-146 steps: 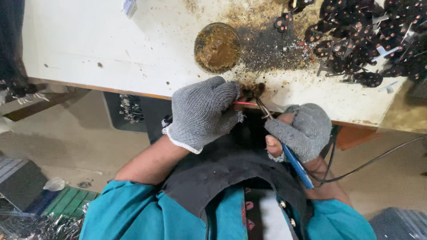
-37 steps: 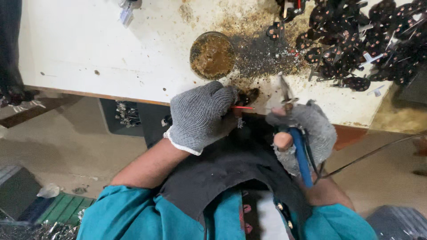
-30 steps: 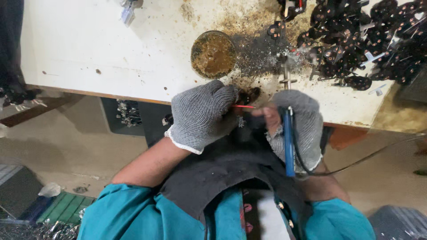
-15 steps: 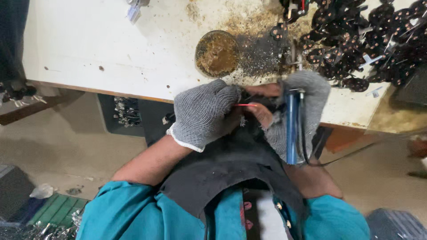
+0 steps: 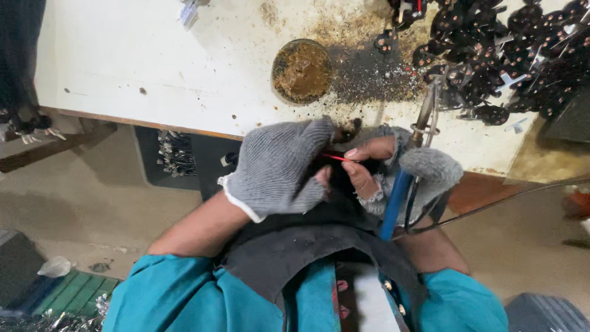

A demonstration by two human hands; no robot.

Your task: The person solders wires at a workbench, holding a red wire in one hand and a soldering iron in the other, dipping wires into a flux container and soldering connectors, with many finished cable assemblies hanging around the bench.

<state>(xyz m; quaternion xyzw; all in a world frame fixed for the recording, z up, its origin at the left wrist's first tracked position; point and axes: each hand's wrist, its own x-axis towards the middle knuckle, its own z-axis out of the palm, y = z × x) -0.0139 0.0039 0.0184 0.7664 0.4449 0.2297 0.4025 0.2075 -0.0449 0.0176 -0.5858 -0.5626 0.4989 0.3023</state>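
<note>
Left hand: the left hand [image 5: 279, 166], in a grey knit glove with cut-off fingertips, is curled closed at the near edge of the worktop; its fingertips pinch one end of a thin red wire [image 5: 337, 158].
Right hand: the right hand [image 5: 399, 169], in the same kind of glove, is closed too; its bare thumb and forefinger meet the other end of the red wire, while the rest of the hand wraps the blue handle of a soldering iron [image 5: 402, 184].
Red wire: it runs between the two hands, just off the worktop's front edge, above the person's lap.
Soldering iron: the blue handle slants down toward the body; the metal shaft points up and away over the worktop, and a dark cable trails off to the right.
Small dark part: a small dark part [image 5: 349, 129] shows just above the left fingertips; what it is I cannot tell.
Round tin: a round tin [image 5: 302, 71] of brown paste sits on the worktop beyond the hands.
Worktop: the white worktop [image 5: 153, 67] is stained and gritty around the tin.
Pile of parts: a pile of black parts [image 5: 510, 55] lies at the far right.
Clothing: teal sleeves [image 5: 160, 301] and a dark apron [image 5: 307, 246].
</note>
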